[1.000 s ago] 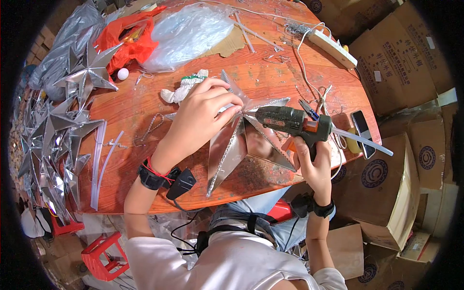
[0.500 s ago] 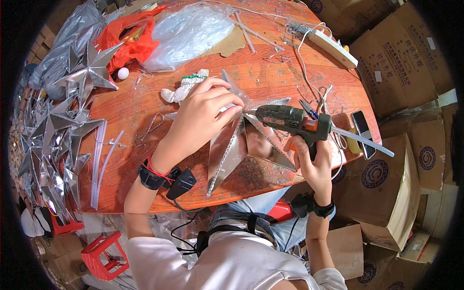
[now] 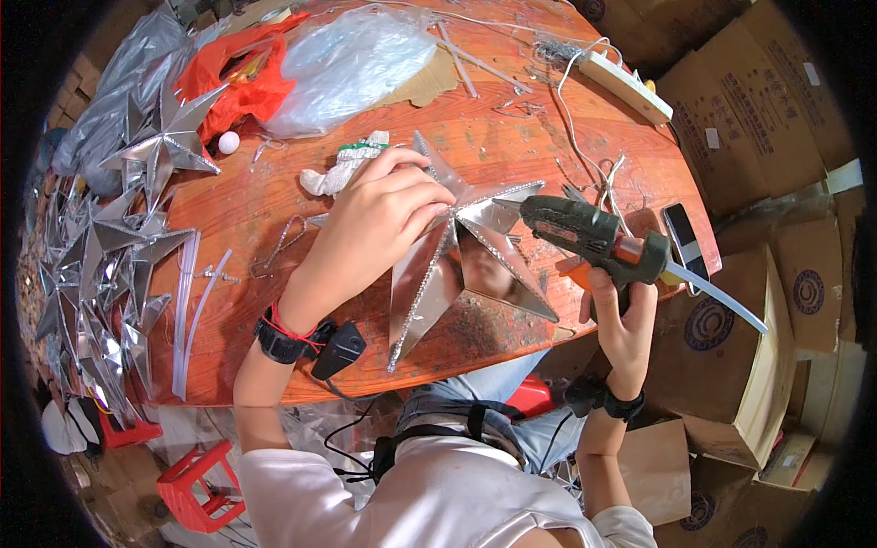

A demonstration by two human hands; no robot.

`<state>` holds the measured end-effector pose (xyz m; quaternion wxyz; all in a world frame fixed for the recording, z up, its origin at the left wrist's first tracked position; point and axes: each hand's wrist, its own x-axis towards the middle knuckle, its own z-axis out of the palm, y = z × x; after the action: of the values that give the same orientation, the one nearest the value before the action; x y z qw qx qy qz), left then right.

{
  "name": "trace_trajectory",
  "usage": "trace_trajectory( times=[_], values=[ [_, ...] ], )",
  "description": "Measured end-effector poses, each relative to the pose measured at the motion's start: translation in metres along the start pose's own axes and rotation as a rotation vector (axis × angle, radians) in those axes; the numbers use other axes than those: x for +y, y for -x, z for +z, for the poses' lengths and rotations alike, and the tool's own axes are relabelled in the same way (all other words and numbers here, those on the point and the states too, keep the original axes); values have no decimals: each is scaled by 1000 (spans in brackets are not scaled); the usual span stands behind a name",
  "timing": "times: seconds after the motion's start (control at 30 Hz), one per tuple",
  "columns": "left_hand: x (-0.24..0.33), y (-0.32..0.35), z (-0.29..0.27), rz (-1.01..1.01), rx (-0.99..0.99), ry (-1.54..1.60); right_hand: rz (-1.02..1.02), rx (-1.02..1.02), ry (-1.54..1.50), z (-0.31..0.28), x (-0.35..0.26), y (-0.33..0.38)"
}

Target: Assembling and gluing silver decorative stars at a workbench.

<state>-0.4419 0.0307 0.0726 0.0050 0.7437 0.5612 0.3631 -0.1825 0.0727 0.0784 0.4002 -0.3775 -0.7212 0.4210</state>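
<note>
A shiny silver star point(image 3: 498, 265) lies on the wooden table in front of me, with beaded trim point(image 3: 422, 297) along several of its ridges. My left hand point(image 3: 384, 201) reaches over its left side, thumb and fingers closed together at its centre. Whatever they pinch is hidden. In my right hand point(image 3: 621, 320) is a dark green hot glue gun point(image 3: 575, 226), a translucent glue stick point(image 3: 717, 294) poking out of its back. The nozzle points left, above the star's right side and apart from its centre. A white glove point(image 3: 343, 169) lies just beyond my left hand.
More silver stars point(image 3: 110, 247) pile up at the left, near loose glue sticks point(image 3: 185, 315). Plastic bags point(image 3: 356, 68) and a white ball point(image 3: 228, 142) lie farther back. A power strip point(image 3: 626, 87), cords and a phone point(image 3: 685, 239) are at the right; cardboard boxes point(image 3: 722, 365) stand beyond.
My right hand has drawn the glue gun back to the right, so its nozzle has left the star's centre. The left hand stays almost where it was.
</note>
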Motion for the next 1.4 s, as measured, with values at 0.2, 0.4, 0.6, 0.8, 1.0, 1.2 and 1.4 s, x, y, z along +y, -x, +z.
trace_trajectory(
  times=[0.2, 0.4, 0.6, 0.8, 1.0, 1.2, 1.4],
  values=[
    [6, 5, -11, 7, -40, -38, -154, 91, 27, -7, 0, 3],
    [9, 2, -13, 19, -111, -91, -149, 129, 50, -11, 7, 5],
    [16, 4, -16, 16, -117, -194, 73, 216, 58, -18, 7, 10],
    [17, 0, -15, -5, -162, -177, -2, 257, 320, -31, 51, 6],
    [21, 1, -19, -3, -117, -196, 66, 262, 566, -25, 65, 10],
    [68, 1, -27, 57, -98, -111, 0, 426, 876, -19, 98, 15],
    [135, 34, 2, 367, -757, 445, -17, 633, 537, -42, 72, 69]
  ],
)
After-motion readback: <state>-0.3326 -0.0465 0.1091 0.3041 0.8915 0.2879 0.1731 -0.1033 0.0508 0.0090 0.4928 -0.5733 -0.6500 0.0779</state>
